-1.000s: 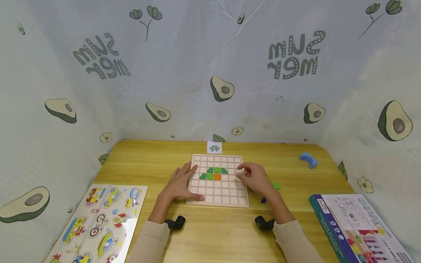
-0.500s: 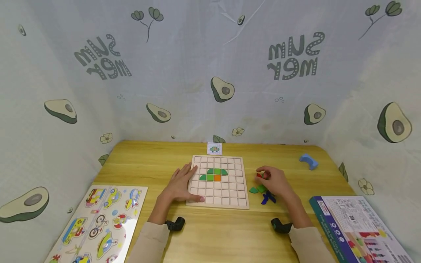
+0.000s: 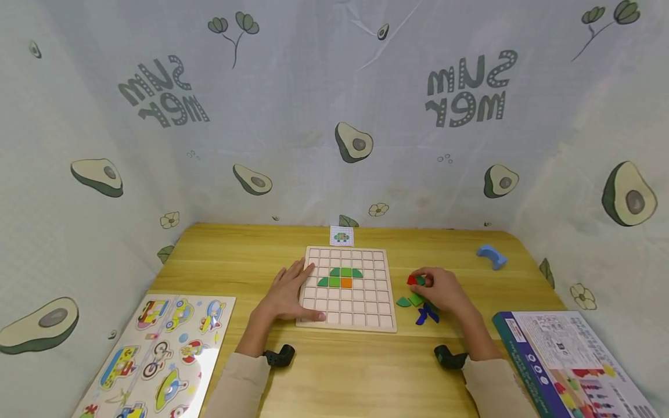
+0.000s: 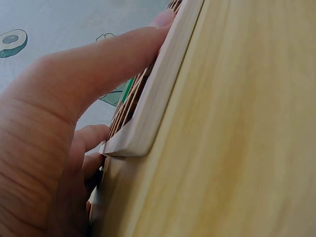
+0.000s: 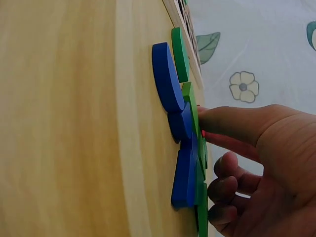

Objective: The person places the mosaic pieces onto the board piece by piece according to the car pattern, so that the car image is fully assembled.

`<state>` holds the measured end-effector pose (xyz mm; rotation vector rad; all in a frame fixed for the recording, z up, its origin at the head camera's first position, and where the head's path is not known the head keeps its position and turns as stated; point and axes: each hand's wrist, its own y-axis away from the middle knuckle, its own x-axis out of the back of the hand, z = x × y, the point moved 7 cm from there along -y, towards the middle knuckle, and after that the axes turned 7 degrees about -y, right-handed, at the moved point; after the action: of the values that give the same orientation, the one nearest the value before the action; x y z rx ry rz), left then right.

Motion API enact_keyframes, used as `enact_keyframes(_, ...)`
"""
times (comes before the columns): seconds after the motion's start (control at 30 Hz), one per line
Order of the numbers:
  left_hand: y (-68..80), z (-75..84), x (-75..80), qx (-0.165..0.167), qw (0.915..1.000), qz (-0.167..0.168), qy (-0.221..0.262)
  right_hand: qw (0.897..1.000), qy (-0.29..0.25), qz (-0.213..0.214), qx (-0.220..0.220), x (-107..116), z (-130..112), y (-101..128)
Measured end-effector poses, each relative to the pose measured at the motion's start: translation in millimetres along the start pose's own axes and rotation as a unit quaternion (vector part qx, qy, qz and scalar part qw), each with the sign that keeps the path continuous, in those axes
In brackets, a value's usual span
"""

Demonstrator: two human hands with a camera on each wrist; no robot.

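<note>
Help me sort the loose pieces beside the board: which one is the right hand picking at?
The red piece, farthest from the person in the pile. The right hand has its fingertips on it, while the green pieces and blue pieces lie nearer the person.

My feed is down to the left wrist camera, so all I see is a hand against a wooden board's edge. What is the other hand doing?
Observer: The right hand is off the grid board, on the table to its right, fingertips pinching a red piece.
Operator: Anything else lying by that hand?
Observer: Yes, loose green pieces and blue pieces sit beside it on the table.
Operator: What is already on the board?
Observer: Green pieces and one orange square form a shape near the board's middle.
</note>
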<state>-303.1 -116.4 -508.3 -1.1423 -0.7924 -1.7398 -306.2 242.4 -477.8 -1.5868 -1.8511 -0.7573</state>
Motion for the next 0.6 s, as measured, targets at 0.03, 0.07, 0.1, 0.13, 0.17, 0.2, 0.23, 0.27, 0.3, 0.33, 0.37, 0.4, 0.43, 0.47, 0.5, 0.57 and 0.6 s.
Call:
enact_keyframes(0.03,0.0,0.0,-0.1,0.001,1.0,0.0,0.0,1.0,0.001,0.001,0.0,0.1,-0.4,-0.1)
enact_keyframes(0.07,0.0,0.0,-0.1,0.001,1.0,0.0,-0.001,1.0,0.003,0.003,0.001,0.4,-0.9,0.0)
enact_keyframes(0.1,0.1,0.0,0.0,0.002,1.0,-0.001,-0.001,1.0,0.002,0.006,0.001,0.8,-1.8,0.3)
enact_keyframes(0.13,0.4,0.2,-0.1,0.002,1.0,-0.001,0.0,1.0,0.002,0.007,0.001,1.1,-2.5,0.8)
enact_keyframes(0.17,0.7,0.4,-0.1,0.001,1.0,0.0,0.001,1.0,0.002,0.008,0.002,1.4,-3.3,1.5)
enact_keyframes(0.2,0.8,0.3,-0.4,0.002,1.0,-0.002,0.001,1.0,0.001,0.008,0.002,1.5,-4.0,2.1)
enact_keyframes(0.23,0.3,0.0,-0.8,0.003,1.0,-0.003,0.001,1.0,0.001,0.009,0.001,1.5,-4.6,2.6)
enact_keyframes(0.27,0.0,-0.3,-1.0,0.003,1.0,-0.004,0.002,1.0,0.0,0.01,0.001,1.6,-5.3,3.1)
enact_keyframes(0.3,-0.2,-0.5,-0.9,0.003,1.0,-0.004,0.002,1.0,-0.002,0.011,0.001,1.8,-5.7,3.6)
enact_keyframes(0.33,-0.5,-0.8,-1.2,0.003,1.0,-0.005,-0.001,1.0,-0.003,0.012,0.0,1.9,-5.8,3.8)
enact_keyframes(0.37,-0.7,-1.1,-1.2,0.002,1.0,-0.005,-0.002,1.0,-0.005,0.013,0.0,1.8,-5.8,4.1)
enact_keyframes(0.4,-0.7,-1.5,-1.2,0.002,1.0,-0.006,-0.003,1.0,-0.006,0.014,-0.001,1.8,-5.7,4.5)
enact_keyframes(0.43,-1.2,-1.4,-0.8,0.002,1.0,-0.005,-0.003,1.0,-0.007,0.017,0.001,2.3,-5.8,4.6)
enact_keyframes(0.47,-1.0,-1.1,-0.3,0.001,1.0,-0.006,-0.004,1.0,-0.007,0.02,0.001,2.8,-5.8,4.7)
enact_keyframes(0.5,-0.8,-0.9,0.0,0.001,1.0,-0.007,-0.005,1.0,-0.007,0.022,0.002,3.1,-5.6,4.7)
enact_keyframes(0.57,-0.3,-0.2,0.7,0.001,1.0,-0.009,-0.003,1.0,-0.008,0.028,0.005,3.6,-6.8,5.0)
enact_keyframes(0.6,-0.2,0.1,0.9,0.001,0.9999,-0.01,-0.004,0.999,-0.009,0.03,0.007,3.9,-7.9,5.2)
